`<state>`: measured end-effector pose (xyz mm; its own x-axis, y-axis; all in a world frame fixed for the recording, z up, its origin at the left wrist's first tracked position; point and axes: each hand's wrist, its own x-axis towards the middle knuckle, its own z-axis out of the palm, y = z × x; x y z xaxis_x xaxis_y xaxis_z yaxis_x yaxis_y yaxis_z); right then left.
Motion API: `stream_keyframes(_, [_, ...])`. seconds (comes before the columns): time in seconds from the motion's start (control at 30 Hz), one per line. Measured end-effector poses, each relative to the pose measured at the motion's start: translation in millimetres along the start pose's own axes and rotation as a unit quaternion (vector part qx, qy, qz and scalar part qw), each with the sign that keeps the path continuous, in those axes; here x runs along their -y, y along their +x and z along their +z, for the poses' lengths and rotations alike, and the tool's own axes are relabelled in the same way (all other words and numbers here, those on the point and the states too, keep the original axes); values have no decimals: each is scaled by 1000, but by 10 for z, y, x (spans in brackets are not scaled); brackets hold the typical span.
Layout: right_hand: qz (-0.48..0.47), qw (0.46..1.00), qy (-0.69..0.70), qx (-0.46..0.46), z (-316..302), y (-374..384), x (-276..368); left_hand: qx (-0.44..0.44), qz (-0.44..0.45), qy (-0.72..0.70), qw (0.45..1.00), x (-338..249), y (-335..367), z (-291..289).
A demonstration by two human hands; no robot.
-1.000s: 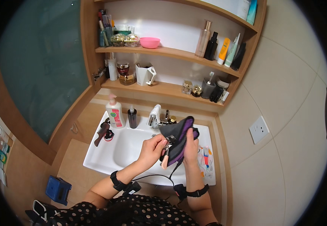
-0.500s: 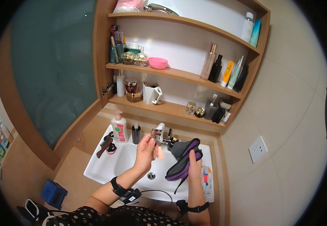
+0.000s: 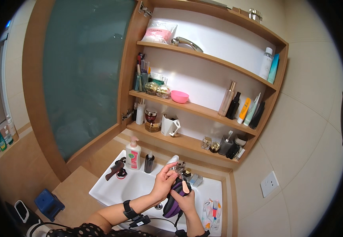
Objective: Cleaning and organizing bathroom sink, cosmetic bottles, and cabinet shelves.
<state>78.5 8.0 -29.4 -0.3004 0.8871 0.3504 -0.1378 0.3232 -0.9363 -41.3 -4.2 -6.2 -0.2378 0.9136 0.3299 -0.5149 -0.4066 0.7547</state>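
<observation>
Over the white sink, my left hand pinches a small thin-stemmed item with a peach, paddle-shaped end. Something clear or shiny shows by those fingertips, too small to name. My right hand is wrapped round a black and purple zip pouch, thumb on its near side. Both hands nearly meet at the pouch's top, where the peach end hangs. Whether the pouch gapes there is hidden by my fingers. Behind them stands the faucet, partly covered.
On the sink's rim stand a pump bottle, a dark bottle and a brown comb-like item. A patterned clear bag lies at right. Above is an open cabinet with cosmetics; its glass door swings out left.
My right hand has brought the pouch left and up against my left hand, and the spread pouch now looks folded together. The view has tilted up, showing more of the cabinet.
</observation>
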Motion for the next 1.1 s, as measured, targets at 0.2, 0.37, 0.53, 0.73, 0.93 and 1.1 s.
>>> stream_keyframes(0.2, [-6,998,62,-29,-149,7,102,53,-3,14,999,-194,160,-50])
stream_keyframes(0.37, [30,995,46,-83,-536,-27,194,23,206,151,967,-1237,863,57])
stream_keyframes(0.53, [17,993,46,-111,-838,-164,165,26,377,196,905,-2326,1679,579])
stream_keyframes(0.73, [-31,997,-2,-75,-1114,-202,272,-37,524,296,798,-2900,2535,1188])
stream_keyframes(0.93, [-7,988,3,-152,-1372,-266,289,-113,657,539,515,-2927,3156,1670])
stream_keyframes(1.1, [-1,988,-10,-156,-1604,-279,143,-83,643,659,380,-2728,3583,1900])
